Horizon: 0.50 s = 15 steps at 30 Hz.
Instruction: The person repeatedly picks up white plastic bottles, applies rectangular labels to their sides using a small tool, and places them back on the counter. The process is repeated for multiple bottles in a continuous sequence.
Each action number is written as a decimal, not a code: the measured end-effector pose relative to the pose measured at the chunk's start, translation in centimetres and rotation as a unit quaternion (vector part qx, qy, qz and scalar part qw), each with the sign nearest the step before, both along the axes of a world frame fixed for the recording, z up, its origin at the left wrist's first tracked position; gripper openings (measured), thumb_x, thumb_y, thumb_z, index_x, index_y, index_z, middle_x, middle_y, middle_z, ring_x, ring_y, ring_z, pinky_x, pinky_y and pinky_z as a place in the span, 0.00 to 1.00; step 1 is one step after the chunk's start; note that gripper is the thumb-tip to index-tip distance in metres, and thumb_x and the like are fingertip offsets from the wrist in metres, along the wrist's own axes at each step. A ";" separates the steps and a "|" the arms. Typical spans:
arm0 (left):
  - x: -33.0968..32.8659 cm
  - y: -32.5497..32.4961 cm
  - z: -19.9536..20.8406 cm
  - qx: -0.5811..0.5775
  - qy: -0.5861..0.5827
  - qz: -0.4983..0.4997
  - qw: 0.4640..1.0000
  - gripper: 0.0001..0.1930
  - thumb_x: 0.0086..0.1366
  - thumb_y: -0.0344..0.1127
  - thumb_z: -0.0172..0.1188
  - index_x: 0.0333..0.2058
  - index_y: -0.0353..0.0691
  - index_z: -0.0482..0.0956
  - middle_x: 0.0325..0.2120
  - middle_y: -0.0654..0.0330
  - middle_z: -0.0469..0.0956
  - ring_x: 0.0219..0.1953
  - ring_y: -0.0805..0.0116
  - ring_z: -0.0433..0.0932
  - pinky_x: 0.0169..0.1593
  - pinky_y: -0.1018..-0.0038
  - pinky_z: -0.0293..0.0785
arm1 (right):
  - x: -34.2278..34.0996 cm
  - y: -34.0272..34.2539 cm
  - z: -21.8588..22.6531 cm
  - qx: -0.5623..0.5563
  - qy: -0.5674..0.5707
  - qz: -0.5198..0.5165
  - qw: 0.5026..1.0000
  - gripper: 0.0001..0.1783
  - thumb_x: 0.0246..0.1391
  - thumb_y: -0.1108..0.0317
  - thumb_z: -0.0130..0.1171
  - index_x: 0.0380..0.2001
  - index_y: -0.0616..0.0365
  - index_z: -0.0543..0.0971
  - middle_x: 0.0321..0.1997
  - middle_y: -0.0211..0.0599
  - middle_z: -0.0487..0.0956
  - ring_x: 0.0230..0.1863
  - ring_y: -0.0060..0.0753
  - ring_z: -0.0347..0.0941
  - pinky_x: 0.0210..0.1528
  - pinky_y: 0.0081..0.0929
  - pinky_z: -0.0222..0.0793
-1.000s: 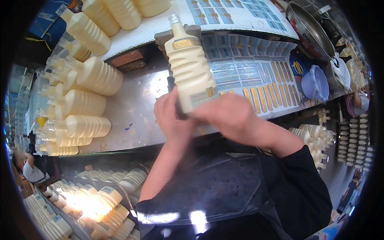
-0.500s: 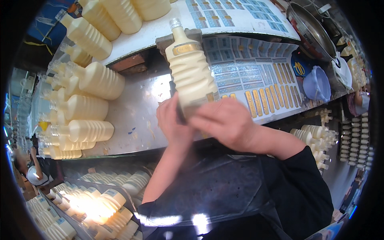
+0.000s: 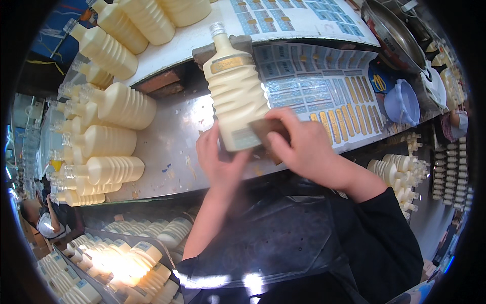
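Note:
A cream ribbed bottle (image 3: 235, 99) lies tilted in front of me, its clear neck pointing away and resting by a grey block (image 3: 204, 52). A gold label (image 3: 231, 63) crosses its shoulder, and a pale blue-grey label (image 3: 244, 137) shows near its base. My left hand (image 3: 220, 158) grips the base end, fingers along the left side and thumb below. Pinched in my right hand (image 3: 305, 146) is a flat brown piece (image 3: 270, 133), which lies against the lower right of the bottle; its exact kind I cannot make out.
Sheets of blue labels (image 3: 304, 93) and gold label strips (image 3: 340, 126) lie to the right, with a lavender bucket (image 3: 402, 104) beyond. Cream bottles (image 3: 116, 140) line the table's left. Crates of bottles (image 3: 126, 263) stand below. A metal pan (image 3: 395, 35) sits far right.
My right hand has moved slightly right, and the brown piece now shows in its fingers. The bottle has shifted a little left, its lower label now uncovered. My left thumb has spread outward.

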<state>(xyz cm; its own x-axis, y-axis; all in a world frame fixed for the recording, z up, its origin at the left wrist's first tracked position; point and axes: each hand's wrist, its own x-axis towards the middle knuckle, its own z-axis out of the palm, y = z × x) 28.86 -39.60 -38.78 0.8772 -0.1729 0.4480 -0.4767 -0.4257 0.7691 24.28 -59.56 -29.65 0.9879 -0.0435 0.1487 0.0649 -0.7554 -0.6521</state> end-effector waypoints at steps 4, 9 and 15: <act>0.3 0.5 0.3 -0.029 0.047 -0.032 0.998 0.43 0.49 0.38 0.74 0.65 0.33 0.68 0.52 0.49 0.72 0.56 0.51 0.71 0.63 0.58 0.67 | -0.1 -0.4 0.7 0.088 0.046 -0.038 0.994 0.18 0.62 0.64 0.59 0.53 0.53 0.71 0.25 0.49 0.82 0.28 0.58 0.81 0.31 0.49 0.75; 1.2 -2.0 1.4 -0.099 0.196 0.031 0.975 0.41 0.59 0.44 0.66 0.67 0.31 0.62 0.52 0.48 0.69 0.58 0.50 0.67 0.66 0.58 0.61 | -1.0 1.3 -1.1 0.065 0.026 0.006 0.998 0.18 0.62 0.68 0.60 0.54 0.55 0.72 0.23 0.44 0.79 0.25 0.43 0.80 0.28 0.35 0.71; 0.9 -2.2 -0.1 -0.105 0.142 0.023 0.984 0.33 0.69 0.45 0.54 0.67 0.30 0.63 0.55 0.47 0.65 0.60 0.52 0.65 0.68 0.59 0.58 | -1.1 -1.1 -2.0 0.142 0.050 -0.086 0.985 0.18 0.62 0.63 0.59 0.53 0.55 0.72 0.21 0.47 0.80 0.26 0.57 0.80 0.30 0.47 0.74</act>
